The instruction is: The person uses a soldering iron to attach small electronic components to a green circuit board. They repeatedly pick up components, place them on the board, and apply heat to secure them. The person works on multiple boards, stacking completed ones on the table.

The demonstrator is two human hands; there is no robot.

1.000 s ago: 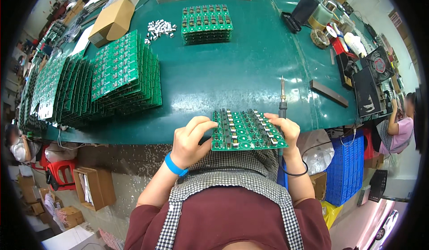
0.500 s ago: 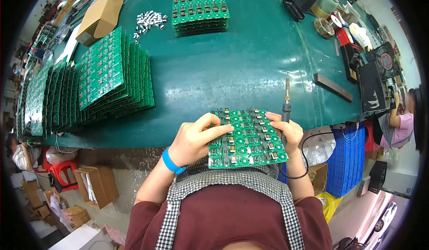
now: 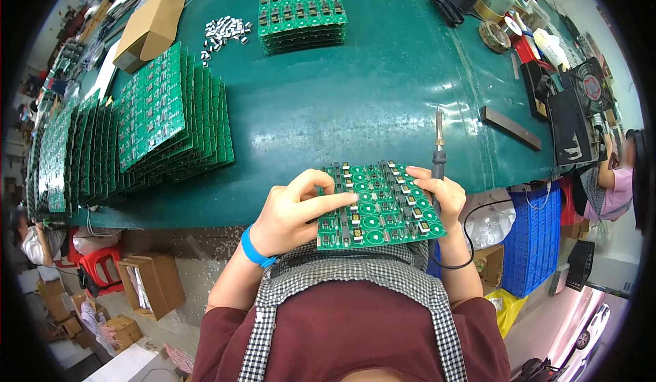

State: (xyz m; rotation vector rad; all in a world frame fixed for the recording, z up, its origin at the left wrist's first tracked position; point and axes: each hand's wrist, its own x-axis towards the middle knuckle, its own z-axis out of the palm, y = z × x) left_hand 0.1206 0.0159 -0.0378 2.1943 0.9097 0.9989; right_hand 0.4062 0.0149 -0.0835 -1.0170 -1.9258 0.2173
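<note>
You hold a green rectangular circuit board point(image 3: 376, 204), set with rows of black and pale components and ringed circles, at the near edge of the green smooth-topped table point(image 3: 328, 102), before your black-and-white checked apron point(image 3: 348, 273). Your left hand point(image 3: 283, 211) lays an outstretched index finger on the board's face, its other fingers curled by the left edge; whether they grip it, you cannot tell from here. Your right hand point(image 3: 447, 197) pinches the board's right edge, with a dark-handled, metal-tipped soldering iron point(image 3: 438, 160) held upright in the same hand.

At far left, an open brown cardboard box point(image 3: 150, 26) lies tilted, its contents out of sight. On the floor at near left, another brown cardboard box point(image 3: 171, 283) holds white sheets point(image 3: 139, 288); at near right stands a blue ribbed plastic crate point(image 3: 533, 245).

Thin green boards lean in a large fanned stack point(image 3: 154, 108) to the left; a squared stack of component-filled green boards point(image 3: 301, 30) sits farther off, beside loose small white-and-dark cylinders point(image 3: 225, 30). A broad, glossy stretch of table runs between the fanned stack and the iron, while a dark straight-edged bar point(image 3: 511, 128) lies to the iron's right.
</note>
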